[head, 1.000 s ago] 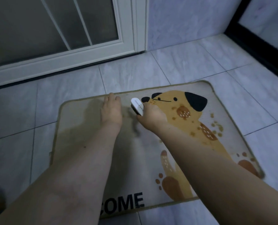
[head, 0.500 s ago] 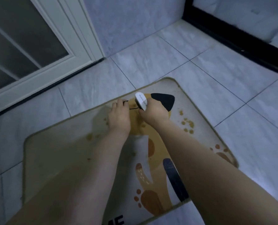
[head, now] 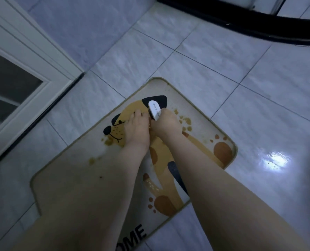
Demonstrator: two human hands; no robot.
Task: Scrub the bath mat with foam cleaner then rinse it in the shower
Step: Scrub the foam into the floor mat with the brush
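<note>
A beige bath mat [head: 74, 178] with a yellow cartoon dog and black lettering lies on the tiled floor. My left hand [head: 135, 129] presses flat on the dog's head, fingers straight. My right hand [head: 166, 124] grips a small white scrub brush [head: 155, 109] with dark bristles, held against the mat beside the dog's black ear. The two hands touch side by side. Brownish stains dot the mat near the dog's snout and to the right of my right hand.
A white-framed door with a dark glass panel [head: 14, 84] stands at the left. A black threshold strip [head: 241, 19] runs along the top right. Glossy grey-white floor tiles [head: 259, 87] surround the mat, with a bright light reflection [head: 277, 159] at the right.
Both hands and the brush have moved across the mat from its left-middle part onto the dog's head near the black ear. The view has swung, so the mat now appears rotated.
</note>
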